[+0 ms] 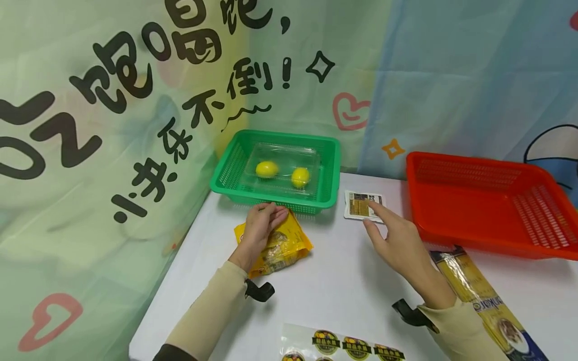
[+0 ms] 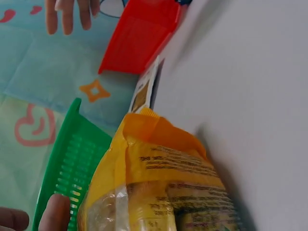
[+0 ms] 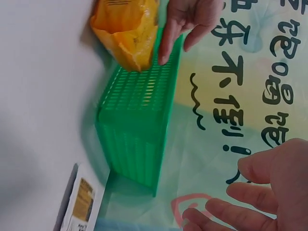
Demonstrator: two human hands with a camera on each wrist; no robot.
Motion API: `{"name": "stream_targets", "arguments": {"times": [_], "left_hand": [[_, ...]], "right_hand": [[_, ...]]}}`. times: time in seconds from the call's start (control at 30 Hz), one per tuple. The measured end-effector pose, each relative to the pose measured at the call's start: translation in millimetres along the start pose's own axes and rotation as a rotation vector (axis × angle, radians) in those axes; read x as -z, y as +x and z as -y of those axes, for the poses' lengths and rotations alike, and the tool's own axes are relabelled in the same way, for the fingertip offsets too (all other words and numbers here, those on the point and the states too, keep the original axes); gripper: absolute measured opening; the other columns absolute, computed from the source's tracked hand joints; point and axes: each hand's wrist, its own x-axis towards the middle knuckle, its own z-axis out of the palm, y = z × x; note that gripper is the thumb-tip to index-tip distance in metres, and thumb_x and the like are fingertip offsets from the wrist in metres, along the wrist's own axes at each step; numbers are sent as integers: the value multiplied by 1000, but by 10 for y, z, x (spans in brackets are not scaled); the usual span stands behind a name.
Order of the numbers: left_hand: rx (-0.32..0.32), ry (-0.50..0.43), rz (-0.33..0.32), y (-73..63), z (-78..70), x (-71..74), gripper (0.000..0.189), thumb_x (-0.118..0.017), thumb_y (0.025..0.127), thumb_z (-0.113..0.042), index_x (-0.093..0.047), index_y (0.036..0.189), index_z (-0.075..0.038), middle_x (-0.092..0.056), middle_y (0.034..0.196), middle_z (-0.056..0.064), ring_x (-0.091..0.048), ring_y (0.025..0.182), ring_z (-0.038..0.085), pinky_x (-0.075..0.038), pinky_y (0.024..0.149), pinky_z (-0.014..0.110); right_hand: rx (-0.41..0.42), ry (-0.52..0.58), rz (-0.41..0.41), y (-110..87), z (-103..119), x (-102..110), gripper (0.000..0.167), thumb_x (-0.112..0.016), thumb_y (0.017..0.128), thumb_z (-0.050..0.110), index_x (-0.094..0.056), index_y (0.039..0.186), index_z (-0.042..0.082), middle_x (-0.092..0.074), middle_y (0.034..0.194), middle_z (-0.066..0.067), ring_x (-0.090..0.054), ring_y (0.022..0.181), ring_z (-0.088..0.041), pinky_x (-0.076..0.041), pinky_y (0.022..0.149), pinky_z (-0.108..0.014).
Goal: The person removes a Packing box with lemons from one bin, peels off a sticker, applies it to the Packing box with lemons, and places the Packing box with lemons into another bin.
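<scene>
My left hand [image 1: 257,231] is at a yellow plastic bag [image 1: 289,243] lying on the white table, its fingers fairly straight beside the bag's top and close to the green basket. In the right wrist view, the fingers of that left hand [image 3: 192,18] are extended, not wrapped round the bag; whether they touch it I cannot tell. My right hand [image 1: 399,245] hovers with spread fingers by a small white and brown packet [image 1: 358,204], holding nothing. Inside the green basket [image 1: 289,134] is a clear plastic box [image 1: 282,153] with two lemons [image 1: 267,169].
A red basket [image 1: 469,205] stands at the right. Below it lies a long gold packet [image 1: 489,306], partly under my right forearm. A sheet of round stickers [image 1: 356,347] is at the near edge of view. A printed cloth [image 1: 293,100] hangs behind the table.
</scene>
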Motion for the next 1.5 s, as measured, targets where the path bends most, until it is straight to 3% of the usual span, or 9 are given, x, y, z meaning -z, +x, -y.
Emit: {"name": "stream_targets", "arguments": {"times": [0.23,0.37,0.53,0.77,0.9,1.07,1.27,1.5], "left_hand": [[-35,-30,-31,74,-38,9,31,-46,108,-12,-41,131,7,-64,117,25,-72,103,25,-59,93,31],[-61,-29,-38,96,-52,-2,29,-45,108,-11,-40,129,7,-65,115,26,-73,99,24,-59,93,32],[-65,-41,-56,121,-47,-3,23,-46,108,-12,-42,122,7,-66,116,29,-74,98,26,-59,92,32],[-62,-59,-59,147,-33,-2,21,-47,108,-12,-42,119,4,-68,110,26,-75,95,25,-60,90,32],[-65,-54,-62,154,-37,8,21,-47,108,-13,-41,120,4,-67,112,27,-76,94,24,-60,90,31],[-74,-45,-63,150,-34,18,21,-48,108,-13,-41,119,4,-65,116,31,-75,98,29,-60,90,32],[-90,-45,-61,149,-19,8,20,-48,108,-12,-41,118,4,-66,111,29,-76,89,23,-61,87,31],[-88,-48,-74,172,-15,11,19,-48,108,-12,-42,118,3,-66,111,28,-76,90,24,-61,87,31]], "right_hand": [[-16,109,-14,283,-25,-81,40,-61,98,13,-61,137,3,-70,122,-23,-73,89,-38,-61,75,-55],[-80,162,10,468,-98,-134,40,-58,101,17,-60,138,2,-68,129,-21,-73,100,-38,-60,84,-53],[-196,209,104,740,-128,-177,46,-53,105,29,-54,144,6,-64,135,-20,-68,113,-41,-54,97,-56],[-264,285,189,1095,-86,-243,52,-50,105,36,-46,152,13,-61,140,-19,-68,114,-38,-58,90,-53],[-294,333,215,1259,-53,-311,55,-50,105,37,-42,154,14,-57,144,-21,-68,115,-38,-58,93,-51],[-359,374,236,1394,-13,-406,56,-49,105,37,-39,156,17,-53,148,-21,-65,119,-39,-55,100,-50],[-409,402,265,1502,-6,-498,59,-49,105,38,-35,158,16,-49,152,-21,-61,125,-39,-50,105,-54],[-463,485,303,1643,-4,-611,61,-52,105,35,-32,159,14,-45,155,-21,-54,133,-39,-48,109,-52]]}}
